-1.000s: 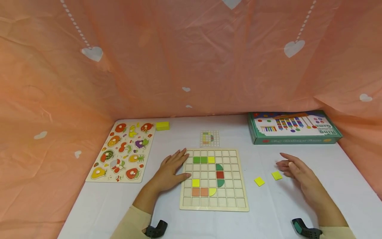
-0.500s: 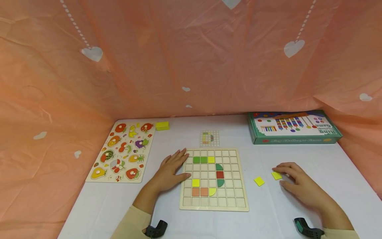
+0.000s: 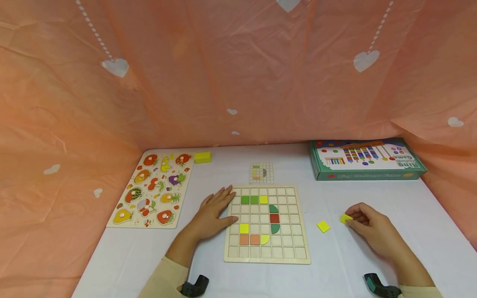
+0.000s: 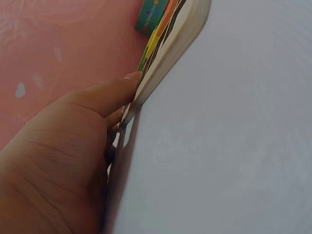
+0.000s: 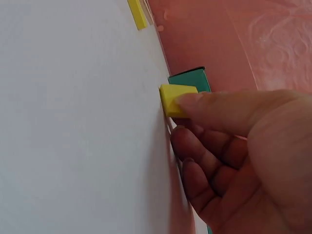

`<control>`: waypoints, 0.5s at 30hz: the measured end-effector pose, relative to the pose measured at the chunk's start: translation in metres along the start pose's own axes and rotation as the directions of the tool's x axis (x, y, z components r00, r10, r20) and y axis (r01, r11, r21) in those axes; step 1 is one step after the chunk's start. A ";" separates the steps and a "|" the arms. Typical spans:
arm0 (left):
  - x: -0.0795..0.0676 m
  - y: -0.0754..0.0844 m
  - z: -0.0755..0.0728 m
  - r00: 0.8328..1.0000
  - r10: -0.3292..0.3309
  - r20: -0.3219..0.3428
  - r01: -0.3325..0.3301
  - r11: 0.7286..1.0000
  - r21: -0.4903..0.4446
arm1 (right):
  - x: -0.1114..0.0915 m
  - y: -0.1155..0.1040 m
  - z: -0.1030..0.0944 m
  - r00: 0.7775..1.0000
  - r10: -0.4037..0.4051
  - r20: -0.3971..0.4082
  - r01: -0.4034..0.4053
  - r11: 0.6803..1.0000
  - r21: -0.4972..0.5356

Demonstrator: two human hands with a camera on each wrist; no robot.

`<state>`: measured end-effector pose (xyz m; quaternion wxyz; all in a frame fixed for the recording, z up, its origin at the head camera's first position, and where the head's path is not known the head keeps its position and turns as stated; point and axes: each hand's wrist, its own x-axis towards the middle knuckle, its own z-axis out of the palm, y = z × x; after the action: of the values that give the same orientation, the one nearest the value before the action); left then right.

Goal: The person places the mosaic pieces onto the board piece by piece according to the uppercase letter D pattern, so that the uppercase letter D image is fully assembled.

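My right hand [image 3: 374,227] pinches a yellow square tile [image 5: 176,100] between thumb and fingers, right at the table's surface. Another yellow square tile [image 3: 323,226] lies on the white cloth to its left. My left hand [image 3: 212,214] rests with fingers spread along the left edge of a wooden grid board [image 3: 288,250], thumb and fingertips on its rim. In the board's cells sit green and yellow squares along an upper row, a red square [image 3: 274,218] between two dark green quarter-rounds, a yellow square, two orange squares [image 3: 249,239] and a yellow quarter-round [image 3: 265,239].
Behind the board lies a small printed pattern card [image 3: 261,173]. A fruit peg puzzle [image 3: 169,207] and a yellow block [image 3: 203,157] are at the left. At the back right stands a green game box [image 3: 369,161], before the pink curtain [image 3: 238,82].
My right hand has come down over the farther yellow tile and now pinches it, one edge seemingly tipped up. The left hand and the board have stayed in place.
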<state>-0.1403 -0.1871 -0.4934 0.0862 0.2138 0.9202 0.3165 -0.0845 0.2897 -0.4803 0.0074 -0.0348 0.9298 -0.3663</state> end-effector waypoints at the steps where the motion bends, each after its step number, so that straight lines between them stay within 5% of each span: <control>1: 0.000 0.000 0.000 1.000 0.002 -0.003 -0.002 1.000 -0.001 | 0.000 -0.001 0.001 1.000 0.000 -0.011 0.000 1.000 0.000; 15: 0.001 -0.001 0.001 1.000 0.004 -0.007 -0.004 1.000 -0.001 | 0.000 -0.033 0.026 0.995 -0.060 -0.074 0.071 0.986 0.152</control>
<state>-0.1412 -0.1872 -0.4952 0.0823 0.2142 0.9199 0.3180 -0.0819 0.2482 -0.4764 -0.0342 -0.0518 0.8968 -0.4381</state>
